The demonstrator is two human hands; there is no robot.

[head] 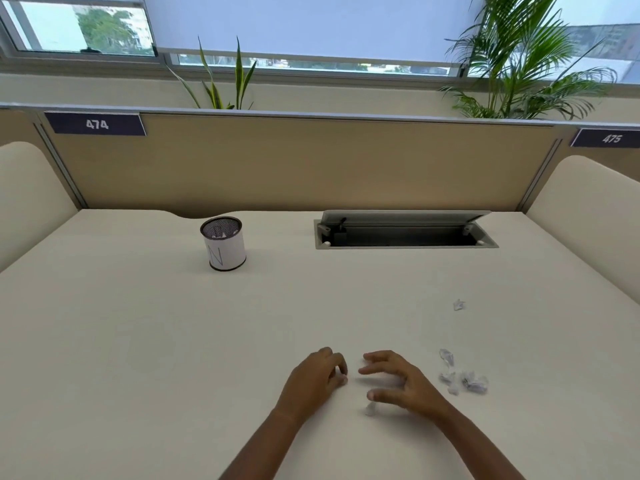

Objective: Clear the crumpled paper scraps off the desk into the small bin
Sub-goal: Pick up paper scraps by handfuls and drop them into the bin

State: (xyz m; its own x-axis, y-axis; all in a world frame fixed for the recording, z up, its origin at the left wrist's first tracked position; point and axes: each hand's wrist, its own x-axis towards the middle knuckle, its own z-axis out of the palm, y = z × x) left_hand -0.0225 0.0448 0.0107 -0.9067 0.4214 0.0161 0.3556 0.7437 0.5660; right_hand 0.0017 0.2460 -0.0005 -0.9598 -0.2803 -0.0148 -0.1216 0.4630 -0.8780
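The small bin [224, 244], a black mesh cup wrapped in white paper, stands upright at the desk's far left-centre with paper inside. My left hand [317, 377] rests on the desk near the front, fingers curled; a pale speck shows at its fingertips, too small to identify. Just right of it my right hand [401, 384] hovers low with fingers spread and holds nothing. One crumpled scrap [370, 408] lies right under its thumb. Several scraps in a cluster [462, 377] lie to the right of that hand. A lone scrap [459, 304] sits farther back on the right.
A cable hatch [405, 233] with its lid raised is sunk into the desk [173, 341] at the back right. A tan partition [294, 161] closes the far edge, with padded side panels left and right. Plants stand behind the partition.
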